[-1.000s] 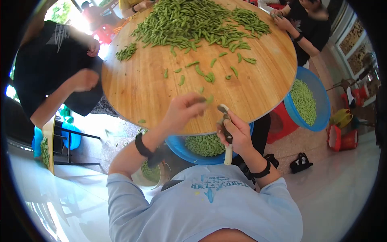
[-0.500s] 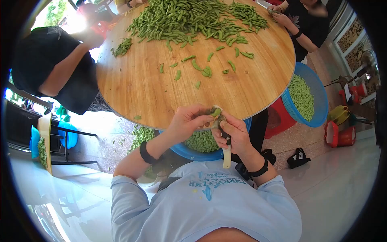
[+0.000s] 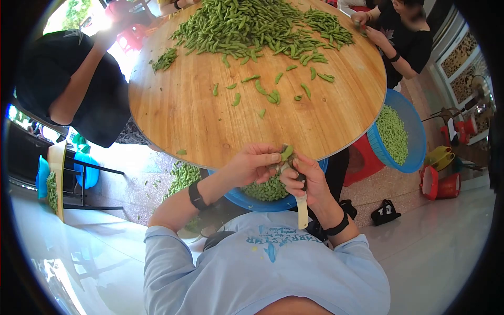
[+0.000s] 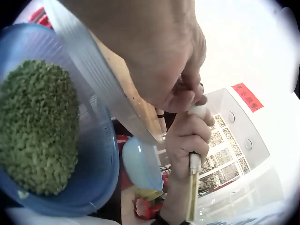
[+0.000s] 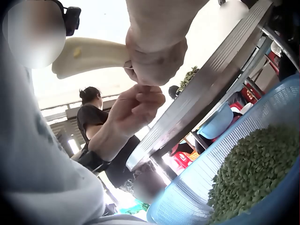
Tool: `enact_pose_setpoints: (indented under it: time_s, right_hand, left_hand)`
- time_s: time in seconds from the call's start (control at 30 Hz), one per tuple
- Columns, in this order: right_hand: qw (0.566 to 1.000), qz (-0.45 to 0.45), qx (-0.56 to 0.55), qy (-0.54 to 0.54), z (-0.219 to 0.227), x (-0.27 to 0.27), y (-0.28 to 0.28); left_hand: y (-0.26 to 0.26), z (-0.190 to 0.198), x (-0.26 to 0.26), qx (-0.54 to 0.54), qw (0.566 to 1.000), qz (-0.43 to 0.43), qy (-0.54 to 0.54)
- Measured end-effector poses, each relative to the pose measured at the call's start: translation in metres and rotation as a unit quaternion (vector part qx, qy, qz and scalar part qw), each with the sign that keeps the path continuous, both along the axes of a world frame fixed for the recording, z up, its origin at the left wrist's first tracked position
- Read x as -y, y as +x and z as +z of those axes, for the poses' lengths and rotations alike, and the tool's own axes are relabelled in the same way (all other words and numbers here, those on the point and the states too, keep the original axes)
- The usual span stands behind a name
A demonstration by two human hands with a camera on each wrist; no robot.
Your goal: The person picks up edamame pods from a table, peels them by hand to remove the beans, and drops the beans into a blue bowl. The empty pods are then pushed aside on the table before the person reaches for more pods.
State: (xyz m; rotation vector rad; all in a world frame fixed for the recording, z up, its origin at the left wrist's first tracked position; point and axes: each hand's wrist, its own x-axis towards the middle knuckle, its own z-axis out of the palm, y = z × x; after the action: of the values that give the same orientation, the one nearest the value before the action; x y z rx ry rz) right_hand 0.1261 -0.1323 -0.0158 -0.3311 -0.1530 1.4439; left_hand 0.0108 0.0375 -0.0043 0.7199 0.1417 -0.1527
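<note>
1. My left hand pinches a pod near 6 o'clock of the table, beside my right hand, probably for steadiness.
2. My right hand grips the tool, its pale end toward 6 o'clock.
3. The tub of beans sits beneath, presumably for catching.

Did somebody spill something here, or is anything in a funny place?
Yes, green pods lie strewn on the floor, by the near left edge of the table. That looks odd because a big pod heap sits on top. They might be dropped, or just empty shells; I can't tell.
</note>
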Motion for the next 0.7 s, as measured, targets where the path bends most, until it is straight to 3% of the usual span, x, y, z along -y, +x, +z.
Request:
enact_pose_setpoints:
  time_s: [0.03,0.07,0.1,0.13,0.17,0.2,0.27,0.3,0.37,0.4,0.47,0.5,0.53,0.57,0.6,0.63,0.67,0.7]
  right_hand:
    - [1.000,0.000,0.000,0.001,0.000,-0.001,0.000]
    - [1.000,-0.011,0.001,-0.013,-0.001,-0.002,-0.001]
    - [0.999,-0.022,0.001,-0.028,-0.002,-0.002,-0.003]
    - [0.999,-0.020,-0.001,-0.031,-0.002,-0.002,-0.005]
    - [0.999,-0.018,-0.007,-0.037,0.000,-0.003,-0.007]
    - [0.999,-0.016,-0.011,-0.040,0.002,-0.005,-0.007]
    - [0.999,-0.011,-0.016,-0.033,0.001,-0.007,-0.006]
    - [0.999,-0.008,-0.022,-0.030,0.001,-0.006,-0.007]
    - [0.999,-0.034,0.016,-0.039,0.003,-0.006,-0.012]
    - [0.996,-0.060,0.055,-0.047,0.004,-0.006,-0.014]
    - [0.989,-0.083,0.108,-0.052,0.008,-0.006,-0.016]
    - [0.980,-0.106,0.161,-0.056,0.009,-0.006,-0.016]
    - [0.980,-0.106,0.161,-0.056,0.008,-0.006,-0.016]
    - [0.961,-0.126,0.232,-0.084,0.007,-0.006,-0.017]
    - [0.936,-0.145,0.302,-0.111,0.005,-0.006,-0.016]
    - [0.936,-0.143,0.302,-0.110,0.003,-0.009,-0.017]
    - [0.870,-0.205,0.426,-0.142,-0.001,-0.012,-0.018]
    - [0.782,-0.263,0.539,-0.170,-0.002,-0.013,-0.018]
  left_hand:
    - [0.001,0.006,0.003,-0.006,0.982,0.051,0.184]
    - [0.002,0.010,0.005,-0.012,0.928,0.098,0.360]
    - [0.002,0.010,0.006,-0.013,0.928,0.096,0.358]
    - [0.002,0.009,0.006,0.111,0.792,0.162,0.578]
    - [0.000,0.010,0.007,0.225,0.586,0.215,0.749]
    - [-0.002,0.013,0.009,0.224,0.584,0.216,0.750]
    - [-0.006,0.018,0.018,0.200,0.452,0.200,0.846]
    - [-0.006,0.016,0.019,0.199,0.452,0.199,0.846]
    - [-0.004,0.010,0.021,0.196,0.536,0.261,0.779]
    - [-0.003,0.011,0.022,0.198,0.535,0.261,0.779]
    - [-0.004,0.012,0.027,0.058,0.789,0.260,0.554]
    - [-0.003,0.015,0.026,0.057,0.789,0.261,0.554]
    - [-0.002,0.019,0.024,-0.016,0.859,0.230,0.457]
    - [-0.002,0.021,0.023,-0.088,0.911,0.196,0.352]
    - [-0.002,0.020,0.025,-0.088,0.911,0.199,0.351]
    - [-0.002,0.018,0.029,-0.057,0.861,0.216,0.457]
    - [-0.003,0.017,0.032,-0.025,0.798,0.229,0.556]
    - [-0.004,0.016,0.033,-0.025,0.798,0.228,0.557]
